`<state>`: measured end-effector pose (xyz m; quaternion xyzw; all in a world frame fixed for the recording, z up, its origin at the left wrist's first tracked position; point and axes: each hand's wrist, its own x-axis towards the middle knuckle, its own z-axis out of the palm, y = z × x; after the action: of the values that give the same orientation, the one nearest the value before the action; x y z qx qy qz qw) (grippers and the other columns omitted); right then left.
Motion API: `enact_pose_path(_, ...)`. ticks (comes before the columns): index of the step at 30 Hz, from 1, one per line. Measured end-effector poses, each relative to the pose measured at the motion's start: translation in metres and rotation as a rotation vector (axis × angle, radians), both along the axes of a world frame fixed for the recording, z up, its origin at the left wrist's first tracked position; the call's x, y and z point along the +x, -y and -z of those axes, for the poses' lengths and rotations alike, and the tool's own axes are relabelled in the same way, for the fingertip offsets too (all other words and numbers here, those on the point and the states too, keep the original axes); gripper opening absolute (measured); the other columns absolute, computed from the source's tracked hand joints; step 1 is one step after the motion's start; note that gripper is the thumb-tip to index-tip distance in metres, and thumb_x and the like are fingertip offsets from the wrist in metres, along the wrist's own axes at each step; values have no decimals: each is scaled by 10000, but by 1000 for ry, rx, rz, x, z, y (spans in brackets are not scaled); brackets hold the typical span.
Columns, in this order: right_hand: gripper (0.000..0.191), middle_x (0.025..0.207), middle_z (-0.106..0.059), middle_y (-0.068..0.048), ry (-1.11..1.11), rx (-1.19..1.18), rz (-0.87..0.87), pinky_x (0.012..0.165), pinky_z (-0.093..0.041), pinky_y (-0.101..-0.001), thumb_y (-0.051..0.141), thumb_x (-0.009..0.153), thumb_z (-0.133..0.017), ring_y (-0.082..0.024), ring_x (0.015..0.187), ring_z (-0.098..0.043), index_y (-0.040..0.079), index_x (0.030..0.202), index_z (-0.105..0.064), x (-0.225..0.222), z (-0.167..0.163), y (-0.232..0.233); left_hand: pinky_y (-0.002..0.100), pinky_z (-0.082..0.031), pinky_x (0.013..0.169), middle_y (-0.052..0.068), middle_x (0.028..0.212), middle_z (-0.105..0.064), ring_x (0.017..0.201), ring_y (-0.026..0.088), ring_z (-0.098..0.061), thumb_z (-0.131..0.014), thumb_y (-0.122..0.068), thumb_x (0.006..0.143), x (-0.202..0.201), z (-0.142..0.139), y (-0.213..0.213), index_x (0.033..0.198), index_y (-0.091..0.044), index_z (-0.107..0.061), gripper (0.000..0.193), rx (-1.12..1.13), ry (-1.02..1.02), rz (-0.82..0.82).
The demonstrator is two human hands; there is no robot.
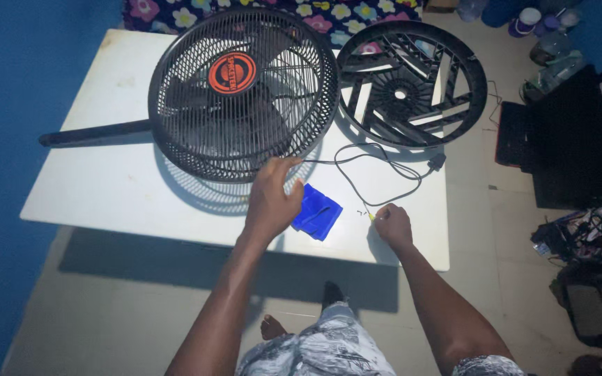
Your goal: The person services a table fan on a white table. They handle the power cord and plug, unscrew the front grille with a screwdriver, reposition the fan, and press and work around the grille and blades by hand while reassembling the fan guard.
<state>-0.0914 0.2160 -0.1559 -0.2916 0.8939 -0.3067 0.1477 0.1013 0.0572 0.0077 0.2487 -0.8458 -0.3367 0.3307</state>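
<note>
Two hands are at work near the counter's (106, 202) front edge. The left hand (271, 202) is curled over the lower rim of the fan (242, 94), its fingers hooked on the grille; the right hand (393, 226) is pinched on a small yellow-tipped tool (371, 216), probably a screwdriver, beside a few tiny dark bits that may be screws (362, 212).

Those bits lie close to the front edge and could be swept to the floor by a wrist or by the cord (377, 170), which loops loosely between fan and right hand. The cord could also be snagged if the fan is dragged. The rear grille (412, 83) overhangs the counter's right edge and could be tipped off by a nudge. A fingertip could be pinched in the mesh if the fan is turned.

The fan is laid flat across the back middle of the counter, face up: a round black wire cage with an orange hub badge, dark blades beneath, and a black pole (95, 132) reaching toward the left edge. A crumpled blue cloth (317, 214) lies between the hands.
</note>
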Motion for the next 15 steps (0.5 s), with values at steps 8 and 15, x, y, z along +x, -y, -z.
enact_pose_path(8, 62, 745, -560, -143, -1, -95, -188, 668, -452, -368, 82, 687, -560, -288, 726, -559, 39, 731, -553, -28, 19, 5, 401, -409, 784, 138, 922, -530, 897, 323, -520, -568, -108, 739, -61, 33, -25, 1004, -67, -550, 268, 99, 154, 76)
enact_pose_path(15, 100, 823, -514, -135, 17, 40, -269, 688, -428, -381, 94, 716, -542, -295, 775, -532, 60, 807, -567, -48, 14, 5, 381, -409, 800, 126, 925, -534, 911, 306, -516, -569, -107, 738, -94, 45, -40, 995, -64, -545, 262, 127, 179, 91)
